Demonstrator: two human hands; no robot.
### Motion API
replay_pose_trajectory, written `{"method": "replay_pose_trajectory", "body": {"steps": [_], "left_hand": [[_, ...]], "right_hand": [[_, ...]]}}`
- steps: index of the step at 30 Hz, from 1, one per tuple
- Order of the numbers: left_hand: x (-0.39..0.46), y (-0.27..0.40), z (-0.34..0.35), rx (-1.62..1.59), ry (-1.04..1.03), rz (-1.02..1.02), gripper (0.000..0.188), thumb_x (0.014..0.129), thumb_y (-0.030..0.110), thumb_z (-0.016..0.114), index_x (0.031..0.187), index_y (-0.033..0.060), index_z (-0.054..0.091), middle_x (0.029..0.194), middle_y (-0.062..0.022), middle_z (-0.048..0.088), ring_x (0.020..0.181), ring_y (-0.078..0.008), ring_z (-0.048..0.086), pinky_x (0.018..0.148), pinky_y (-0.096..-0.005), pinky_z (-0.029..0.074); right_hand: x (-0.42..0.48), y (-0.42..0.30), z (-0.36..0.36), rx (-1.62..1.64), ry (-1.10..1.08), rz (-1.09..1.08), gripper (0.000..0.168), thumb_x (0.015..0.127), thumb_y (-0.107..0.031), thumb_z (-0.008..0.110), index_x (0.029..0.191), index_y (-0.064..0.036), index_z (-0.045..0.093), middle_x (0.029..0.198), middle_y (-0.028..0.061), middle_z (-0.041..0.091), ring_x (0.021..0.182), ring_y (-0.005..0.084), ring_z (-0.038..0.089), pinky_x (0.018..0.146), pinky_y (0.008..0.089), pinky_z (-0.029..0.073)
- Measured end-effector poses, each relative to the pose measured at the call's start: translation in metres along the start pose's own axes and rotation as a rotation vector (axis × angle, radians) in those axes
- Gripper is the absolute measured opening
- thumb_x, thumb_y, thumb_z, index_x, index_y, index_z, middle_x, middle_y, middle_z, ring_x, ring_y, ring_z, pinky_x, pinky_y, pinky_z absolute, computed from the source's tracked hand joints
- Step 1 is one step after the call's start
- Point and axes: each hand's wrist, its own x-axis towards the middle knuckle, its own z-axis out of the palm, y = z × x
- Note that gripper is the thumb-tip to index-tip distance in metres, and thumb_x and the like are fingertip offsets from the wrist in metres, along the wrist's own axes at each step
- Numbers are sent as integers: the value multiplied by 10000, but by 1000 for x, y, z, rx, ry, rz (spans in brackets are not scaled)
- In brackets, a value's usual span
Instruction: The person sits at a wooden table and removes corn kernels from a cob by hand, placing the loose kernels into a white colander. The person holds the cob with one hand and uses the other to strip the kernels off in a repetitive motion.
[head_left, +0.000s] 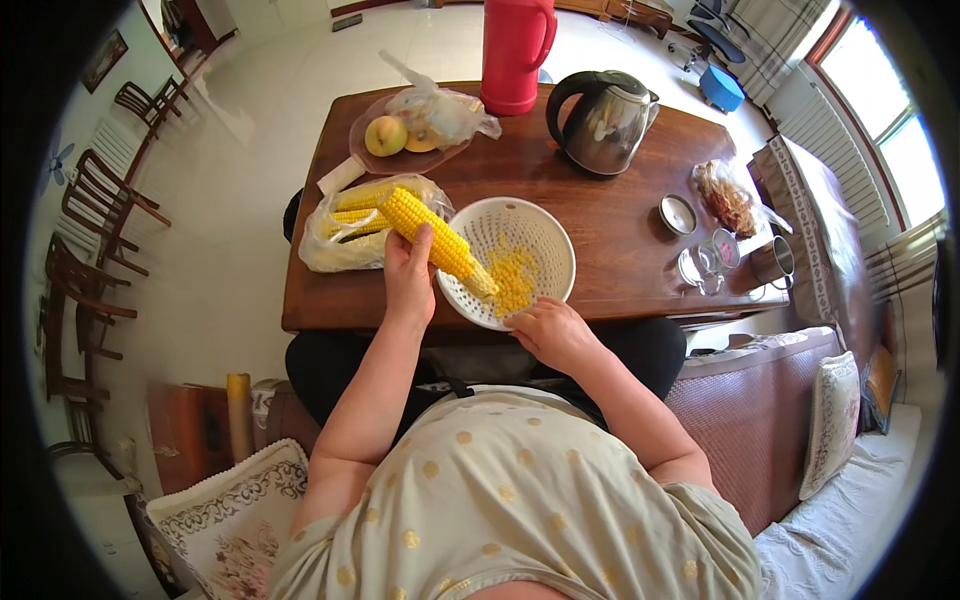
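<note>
My left hand (409, 279) is closed around an ear of corn (431, 234), which slants down to the right over a white plastic colander (556, 259). The lower end of the cob is stripped of kernels and points into the colander. Loose yellow kernels (513, 279) lie in the bowl. My right hand (551, 330) is at the colander's near rim, fingers curled; whether it grips the rim or holds anything cannot be told. Left of the colander, several more ears of corn (360, 219) lie in a clear plastic bag (322, 251).
On the wooden table (622, 210) stand a red thermos flask (516, 60), an electric kettle (606, 131), a fruit plate (365, 127) with a plastic bag, a glass mug (699, 268), a metal cup (766, 262), a small round dish (678, 214) and a bag of dried food (724, 201).
</note>
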Motion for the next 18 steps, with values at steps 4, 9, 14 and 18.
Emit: {"method": "replay_pose_trajectory", "body": {"steps": [4,9,14,18], "left_hand": [[-13,8,1,-8,-10,-26,341,944,204,595,1229,95,442,1140,-29,542,1011,-136,560,846,-324,511],[-26,9,-1,-4,-24,-54,374,937,165,599,1252,87,415,1175,-48,530,1041,-169,564,884,-348,506],[-35,9,5,-7,-84,-52,382,943,148,584,1267,78,394,1199,-69,519,1073,-189,559,905,-368,501],[-38,12,6,7,-119,-41,388,944,147,583,1272,80,387,1206,-73,515,1075,-192,558,913,-371,497]], "right_hand": [[-8,-5,5,65,105,-47,191,831,-215,666,965,-79,674,872,99,666,884,295,616,845,402,479],[-2,1,-10,310,347,99,182,814,-218,708,933,-82,683,862,111,650,827,295,631,733,391,513],[29,-2,-13,569,466,224,178,818,-170,710,955,-60,682,861,101,649,816,231,642,729,332,519],[40,4,-5,678,400,189,212,814,-167,720,994,-62,682,864,87,656,794,191,634,715,312,514]]}}
